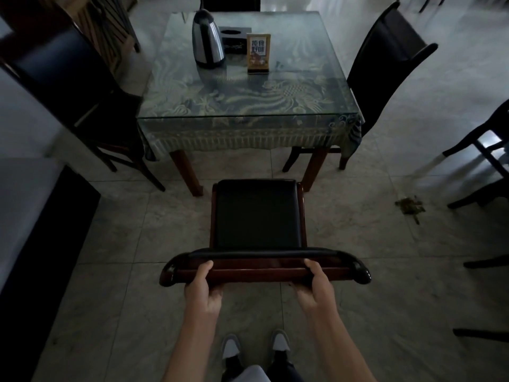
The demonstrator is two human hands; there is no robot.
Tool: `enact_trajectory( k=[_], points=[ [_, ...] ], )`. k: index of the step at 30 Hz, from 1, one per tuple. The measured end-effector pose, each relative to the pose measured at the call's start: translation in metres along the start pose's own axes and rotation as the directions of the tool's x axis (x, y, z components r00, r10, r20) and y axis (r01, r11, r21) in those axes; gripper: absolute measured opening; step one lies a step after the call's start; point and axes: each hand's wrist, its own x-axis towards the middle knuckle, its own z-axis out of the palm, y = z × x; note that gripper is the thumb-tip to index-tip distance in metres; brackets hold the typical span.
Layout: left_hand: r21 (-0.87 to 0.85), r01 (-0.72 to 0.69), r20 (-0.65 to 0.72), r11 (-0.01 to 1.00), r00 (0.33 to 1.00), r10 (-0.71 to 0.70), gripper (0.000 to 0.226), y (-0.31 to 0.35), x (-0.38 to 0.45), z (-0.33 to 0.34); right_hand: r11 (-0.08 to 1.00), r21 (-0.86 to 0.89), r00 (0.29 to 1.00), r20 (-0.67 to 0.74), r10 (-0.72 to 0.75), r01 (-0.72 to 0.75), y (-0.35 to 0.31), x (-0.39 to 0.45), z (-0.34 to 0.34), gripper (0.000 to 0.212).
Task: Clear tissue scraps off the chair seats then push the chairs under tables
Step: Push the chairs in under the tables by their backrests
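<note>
Low in the frame, the chair point(257, 216) back is gripped by the left hand point(202, 285) and right hand point(316, 283), fingers curled around it, and should be pushed straight between the legs of the table point(316, 106).

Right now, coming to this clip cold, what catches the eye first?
Both hands grip the top rail of the dark chair at bottom centre, left hand and right hand, its black seat showing no scraps and facing the table. On the glass-topped table stand a steel kettle and a small sign. A brownish litter patch lies on the floor at right.
</note>
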Motion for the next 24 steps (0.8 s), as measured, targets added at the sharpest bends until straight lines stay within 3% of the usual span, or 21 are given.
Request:
enact_trajectory(
  k=[9, 17, 24],
  points=[
    [0.000, -0.013, -0.002, 1.000, 1.000, 0.013, 0.047, 0.013, 0.018, 0.043, 1.000, -0.014, 0.999, 0.036, -0.012, 0.012, -0.022, 0.024, 0.037, 0.022],
    [0.009, -0.047, -0.002, 0.999, 0.999, 0.047, 0.049, 0.021, 0.045, 0.078, 0.999, -0.032, 0.999, 0.054, 0.007, -0.005, -0.040, 0.049, 0.073, 0.041],
    [0.017, -0.046, -0.003, 0.999, 0.999, 0.046, 0.049, 0.043, 0.071, 0.099, 0.999, -0.038, 0.998, 0.062, -0.001, 0.003, -0.041, 0.062, 0.105, 0.017]
  ],
)
